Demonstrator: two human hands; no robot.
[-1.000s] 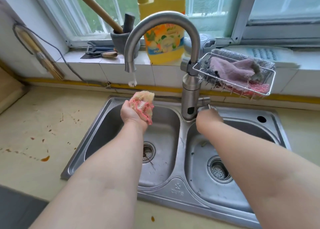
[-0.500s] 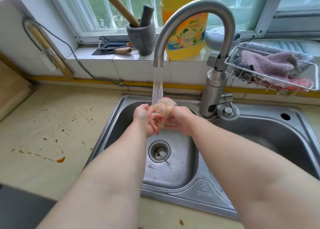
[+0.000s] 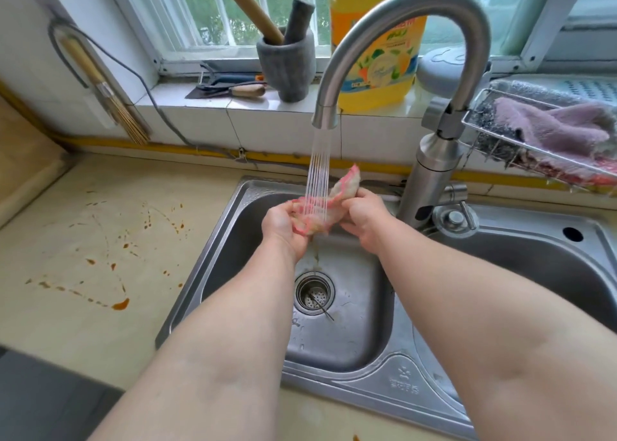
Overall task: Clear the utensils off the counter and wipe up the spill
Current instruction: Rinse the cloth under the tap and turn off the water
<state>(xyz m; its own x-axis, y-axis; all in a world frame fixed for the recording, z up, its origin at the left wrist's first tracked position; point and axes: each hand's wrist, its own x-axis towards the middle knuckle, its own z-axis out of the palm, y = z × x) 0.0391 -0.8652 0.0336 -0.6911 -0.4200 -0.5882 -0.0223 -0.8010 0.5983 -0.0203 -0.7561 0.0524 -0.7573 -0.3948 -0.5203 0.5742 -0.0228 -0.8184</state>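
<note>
the person holds a wet, pink-edged cloth (image 3: 322,208) with both hands over the left basin of a steel double sink (image 3: 404,384). the left hand (image 3: 282,228) has its fingers curled tight around the cloth's near-left end, and the right hand (image 3: 364,220) pinches the far-right end, fingers folded closed on the fabric. a corner of the cloth sticks up past the right hand. the faucet (image 3: 434,9) arches over from the right, and its water stream (image 3: 319,170) falls straight onto the middle of the cloth, between the two hands. below them sits the drain strainer (image 3: 314,293).

the spill (image 3: 121,303), orange-brown drips and streaks, is scattered over the beige counter (image 3: 50,323) left of the sink, well apart from the cloth. on the far window sill stand a grey mortar (image 3: 288,70) with a pestle and a wooden stick in it, a yellow detergent bottle (image 3: 380,73) just right of it, and some hand tools (image 3: 230,88) lying to its left. a wire rack (image 3: 500,155) beside the faucet holds a purple rag (image 3: 561,130).
</note>
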